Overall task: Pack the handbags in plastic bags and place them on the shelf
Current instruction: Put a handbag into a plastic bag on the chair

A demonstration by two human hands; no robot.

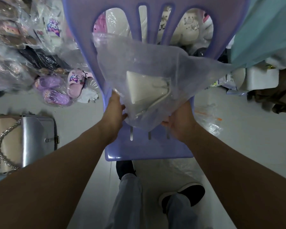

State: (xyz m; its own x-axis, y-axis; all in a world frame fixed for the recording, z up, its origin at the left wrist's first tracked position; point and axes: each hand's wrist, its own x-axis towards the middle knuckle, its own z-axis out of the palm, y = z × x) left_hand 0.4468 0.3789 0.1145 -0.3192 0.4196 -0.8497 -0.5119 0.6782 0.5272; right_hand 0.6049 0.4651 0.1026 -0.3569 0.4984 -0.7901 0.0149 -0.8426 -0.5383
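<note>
Frosted plastic, pinched on one side and cradled on the other. Gripped by the left hand (116, 108), fingers and thumb closed on the lower left edge of the translucent frosted plastic bag (139, 60). Cupped by the right hand (178, 120) from beneath the lower right corner, fingers curled up into the film. Held from both sides like this probably to stop the load swinging and to settle it toward the near end.

Inside, seen through the film: the white smooth-sided handbag (147, 90), tilted, strap trailing toward the near corner. Poised over the seat of the lilac plastic chair (149, 151), likely serving as a work stand; resting on it or just above, impossible to tell. Flaring up and to the right at the far loose end, apparently not yet folded shut.

Further out, on the pale floor (82, 123) at left, still unwrapped: a silver flap handbag with a chain strap (36, 134). Beyond that, clear-wrapped purple slippers (56, 91). No shelf to be made out.
</note>
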